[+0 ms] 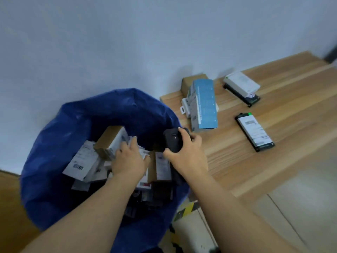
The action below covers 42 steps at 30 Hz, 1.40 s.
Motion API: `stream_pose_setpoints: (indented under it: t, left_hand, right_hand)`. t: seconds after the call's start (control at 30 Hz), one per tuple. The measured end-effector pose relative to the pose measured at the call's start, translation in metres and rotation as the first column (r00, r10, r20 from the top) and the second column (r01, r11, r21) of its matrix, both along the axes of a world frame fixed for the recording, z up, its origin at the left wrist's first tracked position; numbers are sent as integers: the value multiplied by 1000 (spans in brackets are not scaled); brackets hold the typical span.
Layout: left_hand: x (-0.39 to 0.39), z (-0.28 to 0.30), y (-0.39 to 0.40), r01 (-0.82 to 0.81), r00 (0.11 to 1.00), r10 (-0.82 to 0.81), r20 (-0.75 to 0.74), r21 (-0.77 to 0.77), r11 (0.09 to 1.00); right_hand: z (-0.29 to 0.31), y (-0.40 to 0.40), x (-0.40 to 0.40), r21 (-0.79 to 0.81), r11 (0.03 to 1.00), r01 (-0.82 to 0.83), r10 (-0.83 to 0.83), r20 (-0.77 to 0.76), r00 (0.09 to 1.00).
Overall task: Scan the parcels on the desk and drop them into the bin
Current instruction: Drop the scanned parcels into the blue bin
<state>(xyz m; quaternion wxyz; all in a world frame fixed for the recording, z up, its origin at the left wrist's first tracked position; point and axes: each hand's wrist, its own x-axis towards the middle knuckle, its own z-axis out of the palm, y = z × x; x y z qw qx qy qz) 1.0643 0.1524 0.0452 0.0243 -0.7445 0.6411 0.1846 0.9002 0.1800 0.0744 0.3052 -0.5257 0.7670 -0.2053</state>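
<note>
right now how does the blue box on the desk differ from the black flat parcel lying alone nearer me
The blue box is bulky and leans on a pile of other boxes; the black parcel is thin and lies flat by itself. The blue box's top is plain blue; the black parcel carries a white barcode label. Both still sit on the desk, not in the bin.

No word, brand or number can be read anywhere. A white packet (80, 162) in the blue bin (54, 143) carries a barcode, its digits too blurred to make out. The black-edged parcel (254, 132) on the worktop (291, 110) bears a white label with a barcode and grey lines of print, all illegible. The blue box (207, 105) shows faint, unreadable lettering along its side.
</note>
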Motion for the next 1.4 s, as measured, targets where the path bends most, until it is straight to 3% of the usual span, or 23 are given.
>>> stream_pose_setpoints:
  t: [0.23,0.4,0.77,1.2,1.4]
  left_hand:
    - [-130,57,19,75,997,-69,46,-155,985]
    - [-241,71,42,150,988,-156,-3,-246,958]
    - [-462,83,57,410,910,-413,39,-243,879]
    - [-719,74,-27,635,759,-651,31,-258,728]
    - [-765,77,-68,605,784,-621,19,-249,756]
  right_hand:
    - [61,43,-119,-149,989,22,-25,-22,999]
    - [80,83,-219,-198,978,60,-75,-67,995]
    - [89,141,-433,-236,904,358,-381,-62,922]
    - [82,85,-664,-239,772,589,-623,-101,776]
    - [76,37,-729,-202,772,603,-627,-83,775]
